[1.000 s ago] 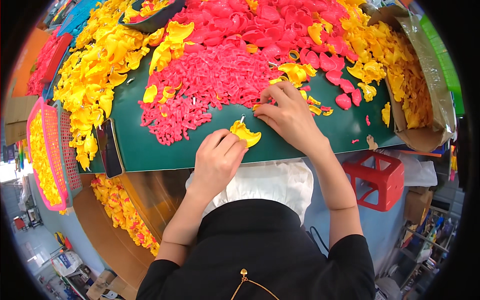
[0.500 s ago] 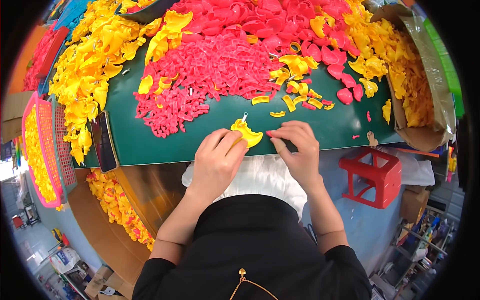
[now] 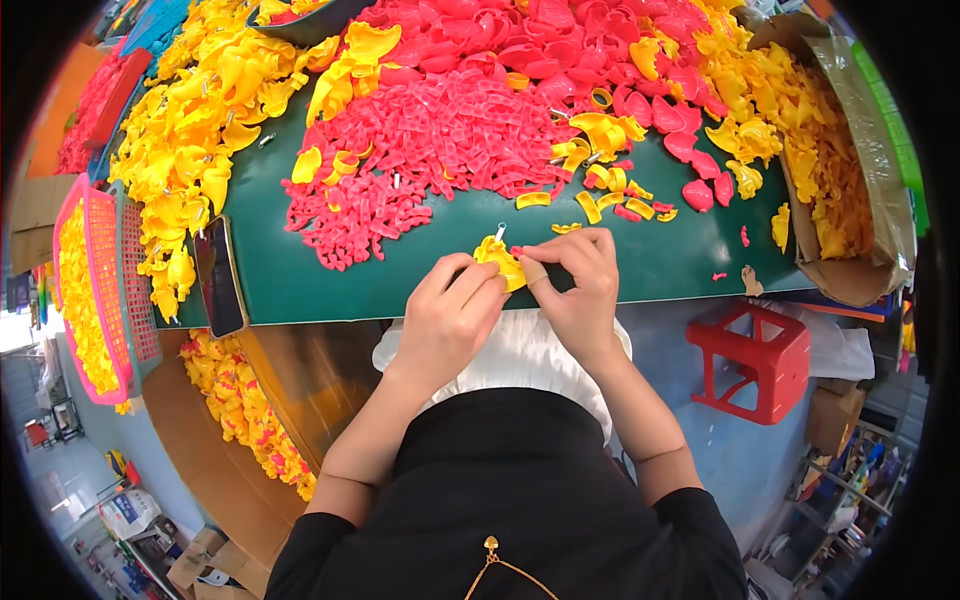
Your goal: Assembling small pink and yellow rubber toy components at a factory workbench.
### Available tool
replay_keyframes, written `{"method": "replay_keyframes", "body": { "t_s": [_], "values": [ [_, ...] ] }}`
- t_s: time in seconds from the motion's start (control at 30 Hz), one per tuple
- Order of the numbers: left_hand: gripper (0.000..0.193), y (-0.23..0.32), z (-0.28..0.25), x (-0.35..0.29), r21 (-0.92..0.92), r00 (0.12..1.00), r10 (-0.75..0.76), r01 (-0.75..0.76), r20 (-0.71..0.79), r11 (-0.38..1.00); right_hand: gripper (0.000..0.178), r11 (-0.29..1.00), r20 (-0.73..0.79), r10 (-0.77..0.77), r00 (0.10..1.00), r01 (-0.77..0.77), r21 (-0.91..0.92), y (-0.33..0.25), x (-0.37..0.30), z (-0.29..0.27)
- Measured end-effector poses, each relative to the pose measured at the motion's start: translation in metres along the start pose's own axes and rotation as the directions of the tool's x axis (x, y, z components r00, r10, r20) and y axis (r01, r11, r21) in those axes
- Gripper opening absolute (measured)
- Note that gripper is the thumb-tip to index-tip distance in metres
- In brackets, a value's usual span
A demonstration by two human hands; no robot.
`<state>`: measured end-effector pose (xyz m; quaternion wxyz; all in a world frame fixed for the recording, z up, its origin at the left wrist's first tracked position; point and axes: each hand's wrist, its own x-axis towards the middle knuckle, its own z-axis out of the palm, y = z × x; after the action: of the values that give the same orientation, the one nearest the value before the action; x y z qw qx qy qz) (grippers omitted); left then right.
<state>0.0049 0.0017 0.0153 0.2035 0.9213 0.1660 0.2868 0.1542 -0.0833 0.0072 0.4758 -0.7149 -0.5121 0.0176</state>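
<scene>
My left hand (image 3: 452, 312) pinches a curved yellow plastic shell piece (image 3: 492, 253) just above the table's near edge. A small shiny metal pin (image 3: 501, 230) sticks up from the shell's far end. Between the thumb and forefinger of my right hand (image 3: 580, 285) is a small pink plastic piece (image 3: 516, 251), held against the shell's right side. My fingers hide part of both pieces, so I cannot tell whether the pink one is seated. Beyond my hands lies a heap of small pink plastic pieces (image 3: 430, 140), with several yellow curved strips (image 3: 588, 207) to its right.
Yellow shells (image 3: 215, 95) are heaped at the left of the green table (image 3: 390, 290), beside a phone (image 3: 220, 280) and a pink basket (image 3: 110, 290). Pink shells (image 3: 530, 45) fill the back. A carton (image 3: 860, 200) of yellow parts stands right; a red stool (image 3: 755, 365) is below.
My right hand has moved left, bringing the small pink piece from beside the yellow shell to touch it. My left hand keeps its hold on the shell. The whole view has shifted slightly.
</scene>
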Motion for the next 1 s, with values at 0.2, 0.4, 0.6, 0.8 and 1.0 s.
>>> {"method": "replay_keyframes", "body": {
  "t_s": [0.2,0.4,0.6,0.8,1.0],
  "values": [
    [0.025,-0.001,0.003,0.003,-0.007,1.000,0.009,-0.009,-0.009,1.000,0.012,0.998,0.002,-0.011,1.000,0.011,-0.059,-0.002,0.003,0.006],
    [0.018,-0.004,0.002,0.002,0.058,0.999,0.045,-0.045,0.004,0.997,0.012,0.987,0.122,-0.074,0.990,0.090,-0.136,-0.010,0.000,-0.008],
    [0.018,-0.008,-0.016,0.008,0.116,0.991,0.043,-0.058,0.123,0.992,0.018,0.995,0.200,-0.079,0.977,0.091,-0.050,-0.006,0.006,-0.016],
    [0.019,-0.003,-0.020,0.006,0.305,0.999,0.016,-0.029,0.044,0.952,0.011,0.977,-0.044,-0.018,0.999,0.008,-0.212,0.030,0.099,-0.063],
    [0.032,-0.008,-0.002,-0.005,0.060,0.996,-0.083,0.084,-0.028,0.995,0.030,0.820,0.378,-0.232,0.896,0.389,-0.419,0.080,0.175,-0.028]
  ]
}}
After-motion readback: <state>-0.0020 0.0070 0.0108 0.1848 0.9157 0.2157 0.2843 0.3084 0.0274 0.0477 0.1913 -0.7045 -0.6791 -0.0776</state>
